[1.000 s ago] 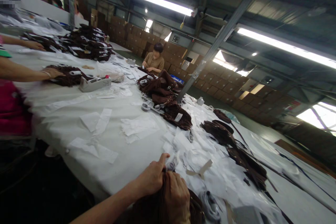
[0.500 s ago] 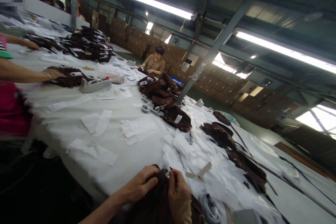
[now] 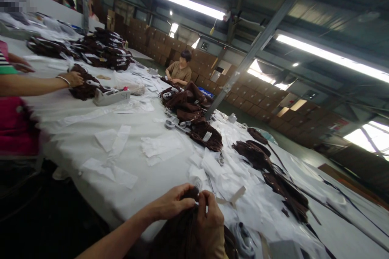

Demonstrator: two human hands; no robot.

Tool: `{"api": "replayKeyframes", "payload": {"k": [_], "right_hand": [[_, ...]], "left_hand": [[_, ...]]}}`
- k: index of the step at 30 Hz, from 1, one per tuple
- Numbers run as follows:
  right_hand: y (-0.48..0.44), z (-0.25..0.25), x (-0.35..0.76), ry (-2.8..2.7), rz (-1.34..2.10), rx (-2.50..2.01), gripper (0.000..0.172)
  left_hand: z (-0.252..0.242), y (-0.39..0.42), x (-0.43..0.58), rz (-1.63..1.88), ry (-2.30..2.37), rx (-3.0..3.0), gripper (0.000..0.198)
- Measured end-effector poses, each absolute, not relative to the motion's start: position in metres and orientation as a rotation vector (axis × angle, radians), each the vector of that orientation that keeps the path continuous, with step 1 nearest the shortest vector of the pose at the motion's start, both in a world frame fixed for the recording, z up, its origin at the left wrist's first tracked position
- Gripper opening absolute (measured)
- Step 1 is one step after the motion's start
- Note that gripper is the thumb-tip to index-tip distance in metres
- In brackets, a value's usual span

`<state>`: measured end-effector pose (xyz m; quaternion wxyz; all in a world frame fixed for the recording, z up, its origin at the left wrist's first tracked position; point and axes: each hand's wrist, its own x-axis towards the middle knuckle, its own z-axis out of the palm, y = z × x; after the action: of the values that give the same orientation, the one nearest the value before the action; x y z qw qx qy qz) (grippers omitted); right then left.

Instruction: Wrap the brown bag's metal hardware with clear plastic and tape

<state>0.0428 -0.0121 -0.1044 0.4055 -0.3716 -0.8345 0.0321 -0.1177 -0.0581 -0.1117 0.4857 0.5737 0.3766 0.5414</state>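
At the near edge of the table, a dark brown bag (image 3: pixel 179 232) of soft material stands in front of me, its lower part cut off by the frame. My left hand (image 3: pixel 174 203) is closed on the bag's top edge, thumb against fingers. Beside it, my right hand (image 3: pixel 211 216) pinches at the same top edge, fingertips almost meeting the left thumb. A small pale bit shows between the fingertips, too small to name. White paper sheets (image 3: pixel 200 176) lie just beyond my hands.
Several brown bags (image 3: pixel 206 135) lie mid-table, with more at right (image 3: pixel 252 153) and a stack (image 3: pixel 103 50) at far left. A tape dispenser (image 3: pixel 111 97) stands near a co-worker's hand (image 3: pixel 74 79). A metal post (image 3: pixel 243 66) rises beyond. Another person (image 3: pixel 179 71) sits opposite.
My hands have risen slightly along the bag's top edge, and the fingertips have come closer together. At left, the co-worker's hand and the brown bag under it have shifted right.
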Motion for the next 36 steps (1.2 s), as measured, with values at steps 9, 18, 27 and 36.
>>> {"api": "replayKeyframes", "payload": {"k": [9,18,27,36], "right_hand": [[-0.004,-0.102,0.043,-2.015,0.385,-1.157,0.036],[0.021,-0.066,0.042,-2.297,-0.386,-0.887,0.033],[0.015,-0.118,0.046,-2.254,-0.205,-0.855,0.023],[0.022,-0.1,0.03,-2.232,-0.459,-0.868,0.026]], "left_hand": [[-0.153,-0.045,-0.123,1.355,1.106,1.397,0.039],[-0.105,-0.016,-0.106,1.266,0.993,1.466,0.033],[-0.144,-0.031,-0.122,1.308,1.038,1.302,0.034],[-0.166,-0.027,-0.11,1.39,1.211,1.317,0.035]]}}
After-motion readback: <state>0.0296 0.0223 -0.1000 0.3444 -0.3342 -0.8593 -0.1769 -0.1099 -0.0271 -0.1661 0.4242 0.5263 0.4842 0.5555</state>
